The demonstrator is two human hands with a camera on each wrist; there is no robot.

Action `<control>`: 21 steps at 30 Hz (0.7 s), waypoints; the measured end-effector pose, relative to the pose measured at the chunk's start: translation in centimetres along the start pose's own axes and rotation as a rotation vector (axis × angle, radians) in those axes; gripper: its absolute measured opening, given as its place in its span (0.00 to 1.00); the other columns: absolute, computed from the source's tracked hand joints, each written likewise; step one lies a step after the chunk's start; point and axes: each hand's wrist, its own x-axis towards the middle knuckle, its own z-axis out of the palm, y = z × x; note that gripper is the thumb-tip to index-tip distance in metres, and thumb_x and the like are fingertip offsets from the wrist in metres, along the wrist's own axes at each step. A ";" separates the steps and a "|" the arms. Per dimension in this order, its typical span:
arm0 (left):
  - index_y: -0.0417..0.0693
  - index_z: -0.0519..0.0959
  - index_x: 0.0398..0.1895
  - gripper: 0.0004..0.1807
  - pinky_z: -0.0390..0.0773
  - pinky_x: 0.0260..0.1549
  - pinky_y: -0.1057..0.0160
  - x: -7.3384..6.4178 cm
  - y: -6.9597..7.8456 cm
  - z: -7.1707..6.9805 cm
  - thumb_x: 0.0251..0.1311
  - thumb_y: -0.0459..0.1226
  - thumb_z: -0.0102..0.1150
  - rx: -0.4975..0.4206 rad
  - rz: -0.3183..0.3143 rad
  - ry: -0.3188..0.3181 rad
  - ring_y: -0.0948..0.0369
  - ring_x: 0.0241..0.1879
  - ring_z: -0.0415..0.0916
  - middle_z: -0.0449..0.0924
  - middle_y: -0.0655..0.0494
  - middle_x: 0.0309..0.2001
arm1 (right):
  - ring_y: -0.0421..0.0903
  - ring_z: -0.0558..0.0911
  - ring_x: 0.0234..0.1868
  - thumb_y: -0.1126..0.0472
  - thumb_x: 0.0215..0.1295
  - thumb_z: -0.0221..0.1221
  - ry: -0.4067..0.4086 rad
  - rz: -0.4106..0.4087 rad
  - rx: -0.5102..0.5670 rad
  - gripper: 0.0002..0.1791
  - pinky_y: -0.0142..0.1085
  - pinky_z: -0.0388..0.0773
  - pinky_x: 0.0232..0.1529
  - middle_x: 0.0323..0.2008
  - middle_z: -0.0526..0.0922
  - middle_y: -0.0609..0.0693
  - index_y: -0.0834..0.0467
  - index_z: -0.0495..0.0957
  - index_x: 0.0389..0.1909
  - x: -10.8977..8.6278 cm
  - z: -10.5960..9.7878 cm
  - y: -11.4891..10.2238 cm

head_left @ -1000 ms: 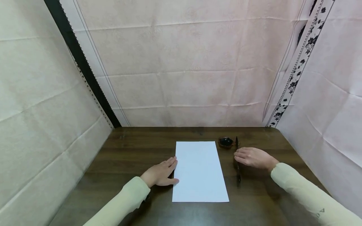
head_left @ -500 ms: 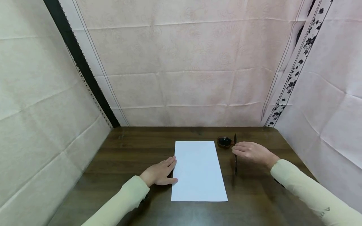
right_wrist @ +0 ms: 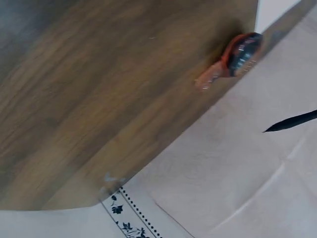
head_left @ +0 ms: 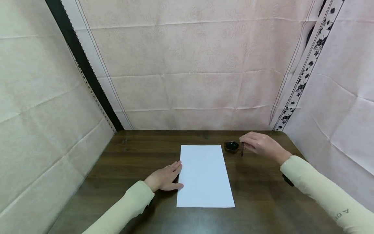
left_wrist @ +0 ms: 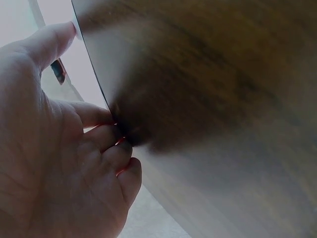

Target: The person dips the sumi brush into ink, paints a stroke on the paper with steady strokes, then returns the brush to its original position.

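Observation:
A blank white sheet of paper (head_left: 205, 182) lies on the wooden table. Along its left edge rests my left hand (head_left: 165, 177), thumb and fingertips on the margin, fingers extended; the left wrist view shows this palm (left_wrist: 54, 163) at close range. My right hand (head_left: 264, 146), raised near the far edge, holds a slim dark writing brush (head_left: 242, 150) between thumb and fingers. Its pointed dark tip (right_wrist: 293, 121) shows in the right wrist view, where the hand itself is out of frame. Just left of the brush sits a small amber, spoon-shaped dish (right_wrist: 241, 53) with something black and shiny in it.
The brown table (head_left: 122, 182) has its far edge close behind the dish. Pale cloth hangings (head_left: 198, 65) surround it at the back and both sides. A black band (head_left: 287, 179) shows under the right sleeve.
My right hand has lifted the brush off the table and carried it away from me, toward the far edge beside the dish. The left hand and paper have stayed put.

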 end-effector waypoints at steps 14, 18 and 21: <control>0.40 0.53 0.85 0.49 0.59 0.82 0.51 0.0 -0.1 0.1 0.74 0.61 0.53 0.003 0.013 -0.002 0.50 0.86 0.48 0.48 0.46 0.87 | 0.51 0.91 0.40 0.78 0.54 0.73 0.171 0.389 0.103 0.17 0.22 0.83 0.49 0.39 0.91 0.55 0.63 0.87 0.44 3.2 -1.3 0.9; 0.40 0.53 0.85 0.49 0.59 0.82 0.51 0.0 -0.1 0.1 0.74 0.62 0.53 0.005 0.009 -0.003 0.51 0.86 0.48 0.48 0.46 0.87 | 0.52 0.90 0.39 0.75 0.59 0.71 0.210 0.521 0.145 0.13 0.20 0.80 0.48 0.38 0.92 0.54 0.62 0.88 0.44 4.1 -1.6 1.0; 0.41 0.53 0.85 0.50 0.59 0.82 0.51 0.1 0.0 0.1 0.74 0.62 0.53 0.013 0.007 -0.004 0.51 0.86 0.48 0.47 0.46 0.87 | 0.53 0.90 0.38 0.73 0.60 0.71 0.250 0.598 0.170 0.11 0.15 0.74 0.48 0.36 0.92 0.56 0.62 0.88 0.43 4.5 -1.6 1.0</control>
